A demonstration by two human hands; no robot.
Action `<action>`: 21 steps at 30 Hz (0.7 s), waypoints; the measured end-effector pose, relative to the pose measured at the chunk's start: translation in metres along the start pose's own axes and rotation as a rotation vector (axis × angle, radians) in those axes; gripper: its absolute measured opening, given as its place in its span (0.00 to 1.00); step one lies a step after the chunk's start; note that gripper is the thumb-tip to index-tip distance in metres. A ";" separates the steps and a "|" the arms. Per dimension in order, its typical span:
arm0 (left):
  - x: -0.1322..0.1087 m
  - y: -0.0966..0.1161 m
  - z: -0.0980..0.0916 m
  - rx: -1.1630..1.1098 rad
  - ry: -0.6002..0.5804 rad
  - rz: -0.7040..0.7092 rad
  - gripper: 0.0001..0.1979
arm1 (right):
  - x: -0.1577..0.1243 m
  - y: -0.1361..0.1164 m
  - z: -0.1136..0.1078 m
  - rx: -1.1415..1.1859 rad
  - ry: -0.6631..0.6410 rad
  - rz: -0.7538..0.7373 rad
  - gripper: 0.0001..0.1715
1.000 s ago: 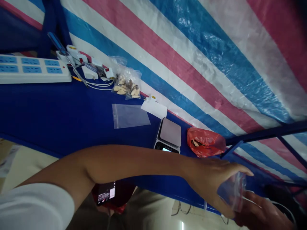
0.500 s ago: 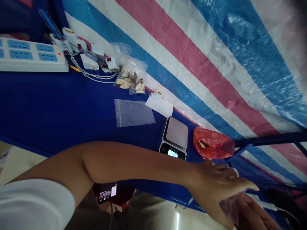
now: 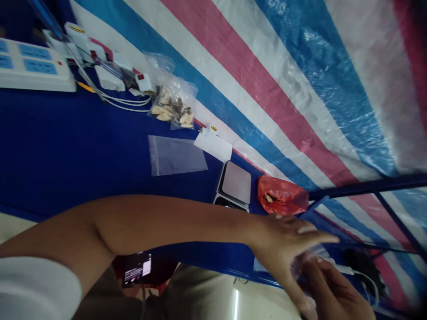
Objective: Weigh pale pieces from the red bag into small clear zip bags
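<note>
My left arm reaches across the table to the right. My left hand has its fingers spread, close beside a crumpled clear plastic bag. My right hand pinches this bag with closed fingers at the lower right. The bag's contents cannot be made out, and the fingers partly hide it. Beyond my left forearm is a digital scale with a bare plate; the forearm partly covers its display. An open red plastic bag with pale slices inside lies to the scale's right.
A flat zip bag and a white paper lie left of the scale. Filled bags of slices, cables and a power strip stand further left. A striped tarp walls the back. A phone glows below my forearm.
The view has shifted, so the table things sit further left. My left forearm now covers more of the scale's display. Both hands stay together around the clear bag.
</note>
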State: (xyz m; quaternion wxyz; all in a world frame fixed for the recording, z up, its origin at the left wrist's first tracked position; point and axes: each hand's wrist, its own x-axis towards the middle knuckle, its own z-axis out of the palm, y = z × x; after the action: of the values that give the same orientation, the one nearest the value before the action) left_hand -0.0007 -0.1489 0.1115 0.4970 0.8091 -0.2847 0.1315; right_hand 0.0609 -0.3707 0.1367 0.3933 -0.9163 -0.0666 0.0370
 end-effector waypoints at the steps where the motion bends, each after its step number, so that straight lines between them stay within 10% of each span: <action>1: 0.000 0.001 -0.006 -0.041 0.055 -0.056 0.52 | -0.006 -0.006 0.003 -0.046 0.030 -0.025 0.30; 7: 0.006 0.003 -0.018 -0.170 -0.126 -0.431 0.31 | -0.027 -0.030 0.021 -0.221 0.188 -0.136 0.25; 21: 0.010 0.004 -0.009 0.099 -0.027 -0.322 0.18 | -0.015 -0.039 0.021 -0.677 0.248 -0.212 0.30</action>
State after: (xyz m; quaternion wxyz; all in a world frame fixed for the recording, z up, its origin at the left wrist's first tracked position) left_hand 0.0055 -0.1457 0.1232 0.4671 0.8696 -0.1512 0.0530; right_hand 0.0399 -0.3311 0.1506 0.0750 -0.9799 -0.1215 -0.1391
